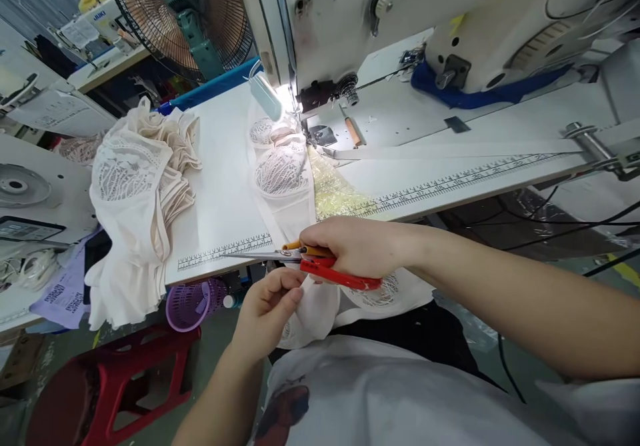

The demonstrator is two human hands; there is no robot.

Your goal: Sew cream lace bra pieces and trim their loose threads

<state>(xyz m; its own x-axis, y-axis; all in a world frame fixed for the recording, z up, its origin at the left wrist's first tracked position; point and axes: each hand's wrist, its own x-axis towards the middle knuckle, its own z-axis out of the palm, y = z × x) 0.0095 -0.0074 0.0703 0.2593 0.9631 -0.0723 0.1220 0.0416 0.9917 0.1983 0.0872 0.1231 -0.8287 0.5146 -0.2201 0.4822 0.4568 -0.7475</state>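
Observation:
My right hand (353, 246) is closed around red-handled thread snips (320, 267), whose thin blades point left along the table's front edge. Just below them, my left hand (270, 303) pinches the cream fabric of a lace bra piece (310, 316) that hangs over the edge into my lap. The same strip of lace bra cups (280, 169) runs up the white table to the sewing machine's needle area (327, 93), lit by a small lamp.
A heap of cream lace bras (135, 193) lies on the table's left end. The white sewing machine (400, 13) fills the top. A purple basket (193, 303) hangs under the table; a red stool (110, 386) stands below. A fan (185, 13) stands behind.

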